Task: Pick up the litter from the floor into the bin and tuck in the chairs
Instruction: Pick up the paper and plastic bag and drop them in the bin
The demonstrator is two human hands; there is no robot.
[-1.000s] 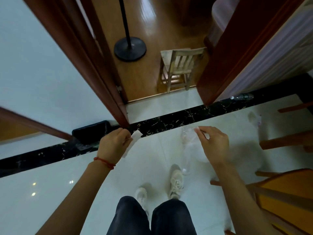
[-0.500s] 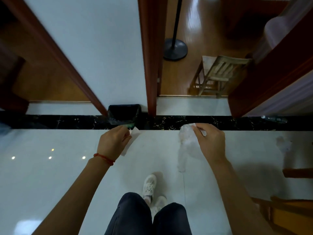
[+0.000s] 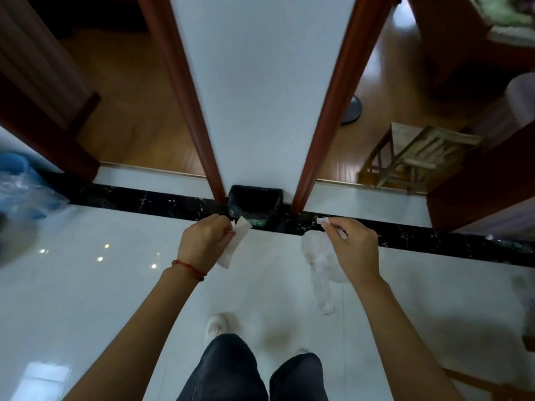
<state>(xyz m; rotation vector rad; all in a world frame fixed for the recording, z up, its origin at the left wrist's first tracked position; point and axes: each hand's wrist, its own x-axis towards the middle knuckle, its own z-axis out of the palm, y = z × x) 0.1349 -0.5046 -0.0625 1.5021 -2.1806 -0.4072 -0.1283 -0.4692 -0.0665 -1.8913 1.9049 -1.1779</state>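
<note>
**Both hands carrying litter in front of the bin**

The left hand (image 3: 204, 244), with a red cord (image 3: 188, 267) at the wrist, is closed in a pinch on a white paper strip (image 3: 236, 244); the strip hangs down and to the right of the fingers, its upper end just below the near rim of the bin (image 3: 254, 202). The bin, black-lined and open-topped, stands directly beyond this grip, against the base of the white wall panel (image 3: 260, 82) between two reddish-brown door frames.

The right hand (image 3: 354, 247) is closed on a clear crumpled plastic bag (image 3: 321, 267), which trails down from the grip toward the pale tiled floor (image 3: 115, 299); a small white scrap (image 3: 322, 220) shows at the fingertips. This grip is to the right of the bin and nearer the wearer, above the black marble border strip (image 3: 434, 241).

A small wooden chair (image 3: 417, 157) stands well beyond and to the right of the right hand, on the wood floor past the doorway. A blue bag (image 3: 20, 186) lies far left of the left hand.
</note>
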